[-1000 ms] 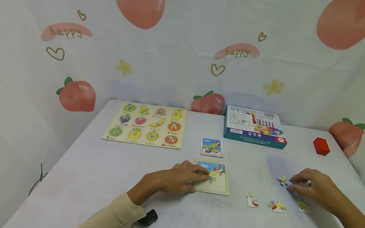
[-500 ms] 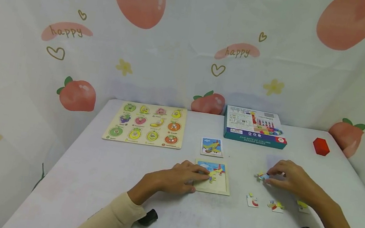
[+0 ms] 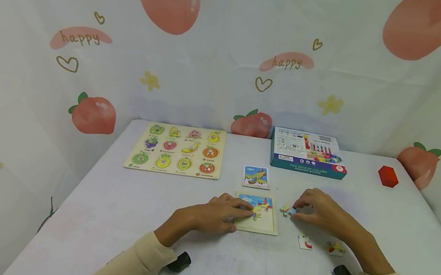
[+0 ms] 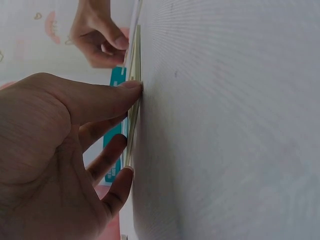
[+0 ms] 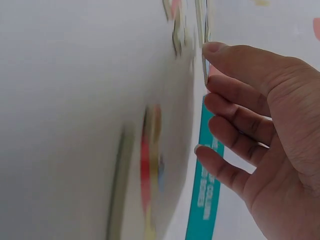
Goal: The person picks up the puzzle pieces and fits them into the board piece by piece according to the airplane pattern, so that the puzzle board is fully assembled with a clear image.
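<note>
My left hand point(image 3: 216, 214) lies over the left side of the square puzzle tray point(image 3: 268, 230), its fingers extended onto the plane pieces inside and its thumb at the near-left edge; in the left wrist view the thumb touches the tray's rim point(image 4: 138, 55). Just right of the tray, my right hand point(image 3: 322, 212) pinches a blue and yellow puzzle piece point(image 3: 288, 211) between thumb and fingers. Loose on the table nearer the front are a red and white piece point(image 3: 305, 242) and a red and yellow piece point(image 3: 335, 249). The right forearm covers the spot further right.
Behind the tray lies a plane picture card point(image 3: 256, 177). A wooden fruit board point(image 3: 176, 150) is at the back left, a teal-edged box point(image 3: 309, 153) at the back centre-right, and a red block point(image 3: 388, 176) at the far right. The table point(image 3: 105, 234) is white.
Holding the piece, my right hand has travelled left to beside the tray. Its forearm now hides the loose green and yellow piece. My left hand has stayed put.
</note>
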`<state>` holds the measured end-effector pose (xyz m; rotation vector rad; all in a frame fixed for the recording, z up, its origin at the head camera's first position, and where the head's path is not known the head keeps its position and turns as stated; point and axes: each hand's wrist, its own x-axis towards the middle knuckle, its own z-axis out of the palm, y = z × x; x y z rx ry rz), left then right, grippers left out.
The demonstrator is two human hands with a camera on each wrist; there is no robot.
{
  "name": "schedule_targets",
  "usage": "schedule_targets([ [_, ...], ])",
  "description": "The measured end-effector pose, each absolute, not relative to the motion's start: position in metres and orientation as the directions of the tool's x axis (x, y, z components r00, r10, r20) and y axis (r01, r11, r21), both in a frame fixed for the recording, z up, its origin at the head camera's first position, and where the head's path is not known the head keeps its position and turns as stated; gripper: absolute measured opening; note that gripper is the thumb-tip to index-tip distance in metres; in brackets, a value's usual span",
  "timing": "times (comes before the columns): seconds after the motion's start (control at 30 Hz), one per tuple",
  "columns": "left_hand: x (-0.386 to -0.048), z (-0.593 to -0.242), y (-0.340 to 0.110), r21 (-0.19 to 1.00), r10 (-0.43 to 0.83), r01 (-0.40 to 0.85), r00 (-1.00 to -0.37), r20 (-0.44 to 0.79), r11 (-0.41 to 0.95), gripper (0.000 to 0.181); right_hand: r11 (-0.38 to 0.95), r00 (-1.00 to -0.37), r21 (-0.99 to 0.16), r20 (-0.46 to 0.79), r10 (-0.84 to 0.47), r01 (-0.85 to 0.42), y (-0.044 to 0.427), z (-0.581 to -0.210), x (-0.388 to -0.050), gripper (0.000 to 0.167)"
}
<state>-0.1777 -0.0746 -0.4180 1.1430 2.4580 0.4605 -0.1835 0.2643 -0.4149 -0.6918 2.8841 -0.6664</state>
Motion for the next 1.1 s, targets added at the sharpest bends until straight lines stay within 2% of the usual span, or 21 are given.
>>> schedule_targets([
  [0.53,-0.180,-0.420,-0.075,0.442,0.785,0.660,-0.583,-0.207,0.607,0.059,0.760,-0.847,-0.442,-0.002,-0.532,-0.476,0.228,-0.413,-0.188,0.023],
  [0.77,-0.180,-0.420,-0.075,0.437,0.792,0.671,-0.576,-0.202,0.600,0.059,0.763,-0.845,-0.450,-0.033,-0.534,-0.464,0.218,-0.410,-0.189,0.022],
  [1.1,-0.179,-0.418,-0.075,0.436,0.789,0.668,-0.578,-0.208,0.603,0.059,0.742,-0.822,-0.433,-0.003,-0.569,-0.512,0.212,-0.412,-0.189,0.017],
])
